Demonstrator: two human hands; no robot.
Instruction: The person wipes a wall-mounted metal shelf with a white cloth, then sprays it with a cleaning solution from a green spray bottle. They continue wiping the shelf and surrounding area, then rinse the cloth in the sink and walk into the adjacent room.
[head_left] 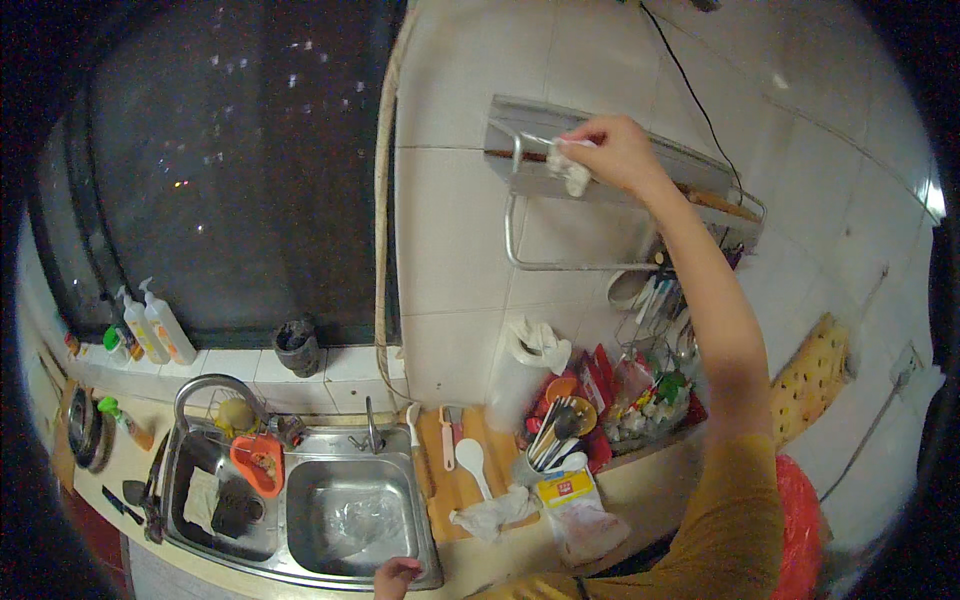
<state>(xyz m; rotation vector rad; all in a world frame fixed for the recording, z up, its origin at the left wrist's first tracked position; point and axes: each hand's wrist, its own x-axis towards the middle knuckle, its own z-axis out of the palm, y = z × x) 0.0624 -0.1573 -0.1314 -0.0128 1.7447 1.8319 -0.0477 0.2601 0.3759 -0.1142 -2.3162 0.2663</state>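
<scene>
Up at the metal wall rack [515, 220], my right hand [618, 150] pinches a small, white, lumpy thing [570, 172] between thumb and fingers. It hangs in front of the rack's left end; its exact kind is unclear. Low in the picture, my left hand [398, 578] is by the front edge of the right sink basin [350, 515]. Its fingers are curled together, and no object shows in them. The basin has a clear, shiny film or water in it.
An orange-red strainer [258, 465] and a pale cloth [202, 502] sit in the left basin. Right of the sink, a wooden board [470, 428] carries a white rice paddle [472, 462]. Chopsticks in a holder [555, 440], a white jug [515, 375] and several bags crowd the counter.
</scene>
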